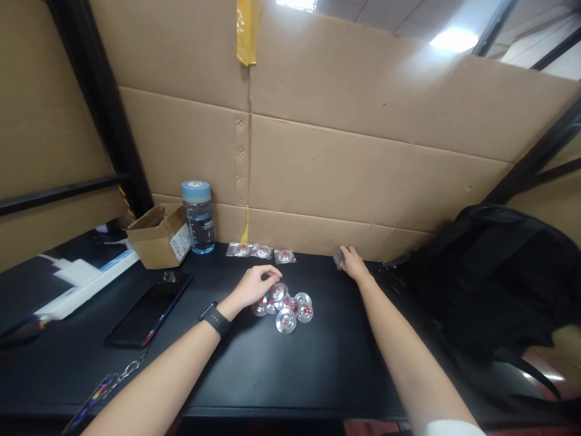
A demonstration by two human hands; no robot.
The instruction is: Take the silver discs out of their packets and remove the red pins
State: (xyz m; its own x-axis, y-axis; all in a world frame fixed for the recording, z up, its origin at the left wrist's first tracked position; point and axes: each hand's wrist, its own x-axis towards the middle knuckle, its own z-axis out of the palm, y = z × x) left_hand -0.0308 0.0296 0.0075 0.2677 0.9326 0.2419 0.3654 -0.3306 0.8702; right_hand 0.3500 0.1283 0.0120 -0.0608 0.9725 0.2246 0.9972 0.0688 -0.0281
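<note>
Several shiny round metal discs with red marks [285, 321] lie in a loose, overlapping pile on the black table. My left hand [256, 286], with a black watch on its wrist, rests at the pile's upper left edge. Its fingers are loosely curved, with a gap to the thumb and nothing visible between them. Farther right, by the cardboard wall, my right hand [351, 261] closes on a small greyish see-through plastic packet [338, 258]. Blur and the fingers hide what is in it. Between the hands, along the wall, stand three bagged discs [285, 257] in a row.
To the left are a blue-lidded water bottle [200, 218], an open cardboard box [158, 239], a dark phone [149, 312], a white power strip [91, 287] and a keychain strap [102, 390]. A black backpack [490, 284] fills the right side. Cardboard [340, 175] walls the back.
</note>
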